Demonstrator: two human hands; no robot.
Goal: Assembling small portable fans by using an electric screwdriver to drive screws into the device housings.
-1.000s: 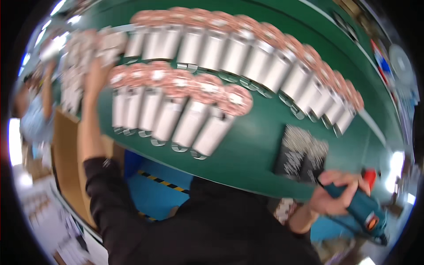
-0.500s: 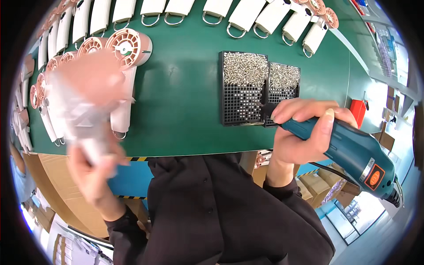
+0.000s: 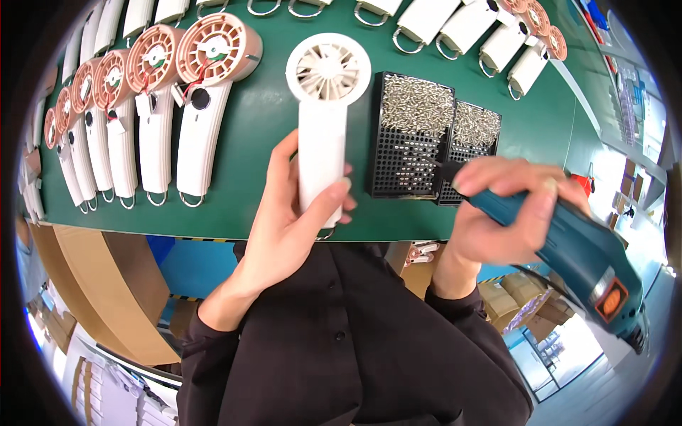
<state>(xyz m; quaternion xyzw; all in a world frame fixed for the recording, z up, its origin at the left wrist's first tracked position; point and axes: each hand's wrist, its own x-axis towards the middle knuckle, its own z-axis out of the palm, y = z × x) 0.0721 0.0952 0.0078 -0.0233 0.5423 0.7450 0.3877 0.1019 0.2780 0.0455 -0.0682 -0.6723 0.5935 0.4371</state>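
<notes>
My left hand (image 3: 288,220) wraps round the white handle of a handheld fan (image 3: 322,145), held upright with its round white fan head at the top. My right hand (image 3: 504,202) grips a teal electric screwdriver (image 3: 586,259). The tool's dark tip points left, over the boundary between two black screw trays. The larger tray (image 3: 375,153) has loose silvery screws (image 3: 418,103) heaped at its far end and several seated in holes nearer me. The smaller tray (image 3: 490,149) beside it holds screws too. Whether the tip touches a screw I cannot make out.
Several fans with pink open heads and white handles (image 3: 204,142) stand in a row on the left of the green table (image 3: 277,92). More white handles (image 3: 424,21) line the far edge. Cardboard boxes (image 3: 508,302) lie below the table at right.
My left hand has swung from the left to the middle, and the blurred object in it now shows as a white fan. The right hand with the screwdriver has shifted only slightly.
</notes>
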